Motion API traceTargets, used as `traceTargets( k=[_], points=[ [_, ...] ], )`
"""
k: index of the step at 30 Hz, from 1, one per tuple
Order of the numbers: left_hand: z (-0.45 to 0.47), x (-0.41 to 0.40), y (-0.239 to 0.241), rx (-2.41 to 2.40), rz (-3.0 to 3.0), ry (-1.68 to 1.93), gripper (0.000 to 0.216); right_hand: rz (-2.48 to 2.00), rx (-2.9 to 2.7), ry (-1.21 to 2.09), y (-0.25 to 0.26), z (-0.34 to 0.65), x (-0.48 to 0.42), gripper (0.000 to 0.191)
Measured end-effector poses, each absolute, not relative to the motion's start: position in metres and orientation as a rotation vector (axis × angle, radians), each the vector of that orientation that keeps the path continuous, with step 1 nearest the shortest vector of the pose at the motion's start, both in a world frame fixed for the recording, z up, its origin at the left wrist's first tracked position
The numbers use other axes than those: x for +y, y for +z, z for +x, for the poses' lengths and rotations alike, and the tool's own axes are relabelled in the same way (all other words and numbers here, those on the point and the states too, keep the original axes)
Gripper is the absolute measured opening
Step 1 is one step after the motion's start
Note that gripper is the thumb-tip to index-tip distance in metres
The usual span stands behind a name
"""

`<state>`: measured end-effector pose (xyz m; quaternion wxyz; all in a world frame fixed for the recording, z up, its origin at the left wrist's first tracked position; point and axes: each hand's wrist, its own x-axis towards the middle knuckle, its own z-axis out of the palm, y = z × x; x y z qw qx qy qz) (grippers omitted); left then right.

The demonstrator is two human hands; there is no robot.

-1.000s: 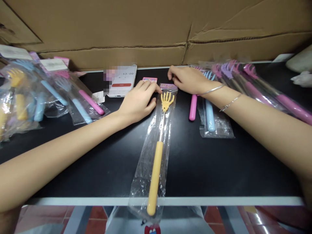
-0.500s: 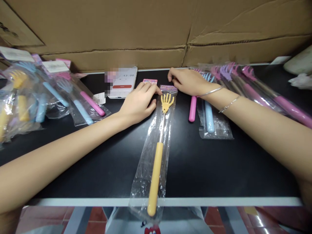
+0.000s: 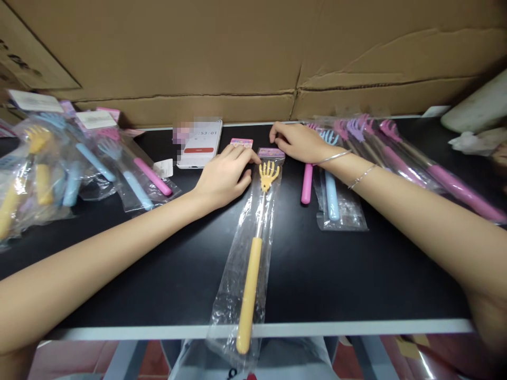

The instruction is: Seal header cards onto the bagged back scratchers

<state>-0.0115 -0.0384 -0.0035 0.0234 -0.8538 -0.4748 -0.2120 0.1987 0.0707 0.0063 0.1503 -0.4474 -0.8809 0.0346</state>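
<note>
A yellow back scratcher (image 3: 249, 295) in a clear plastic bag (image 3: 227, 295) lies lengthwise in front of me, its hand-shaped head away from me and its handle end over the table's front edge. A purple header card (image 3: 271, 153) tops the bag. My left hand (image 3: 225, 177) rests flat and open to its left, index fingertip at the bag's upper edge, over a pink printed card (image 3: 241, 142). My right hand (image 3: 299, 142) rests right of the header card, fingers loosely curled and apart, nothing visible in them. Beneath its wrist lie a pink handle (image 3: 306, 184) and a bagged blue back scratcher (image 3: 331, 195).
Several bagged back scratchers (image 3: 130, 179) in yellow, blue and pink are piled at left. More pink and purple ones (image 3: 455, 182) lie at right. A phone (image 3: 200, 145) showing a timer lies behind my left hand. Brown cardboard (image 3: 190, 53) stands along the back edge.
The view has tilted and shifted slightly, so the table sits a little lower in it. Both hands and the yellow back scratcher stay in place on the table.
</note>
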Motion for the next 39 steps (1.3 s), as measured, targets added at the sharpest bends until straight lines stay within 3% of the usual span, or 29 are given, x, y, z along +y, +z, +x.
traceTargets(
  k=[9, 18, 39],
  points=[
    [-0.010, -0.039, -0.004, -1.489, -2.633, -0.655, 0.027, -1.256, -2.491, 0.290, 0.013, 0.193, 0.068, 0.028],
    [-0.011, -0.039, -0.004, -1.481, -2.658, -0.679, 0.027, -1.056, -2.366, 0.761, 0.012, 0.194, 0.076, 0.009],
    [-0.011, -0.039, -0.003, -1.434, -2.692, -0.744, 0.031, -0.831, -2.137, 1.011, 0.006, 0.190, 0.078, 0.024]
  ],
)
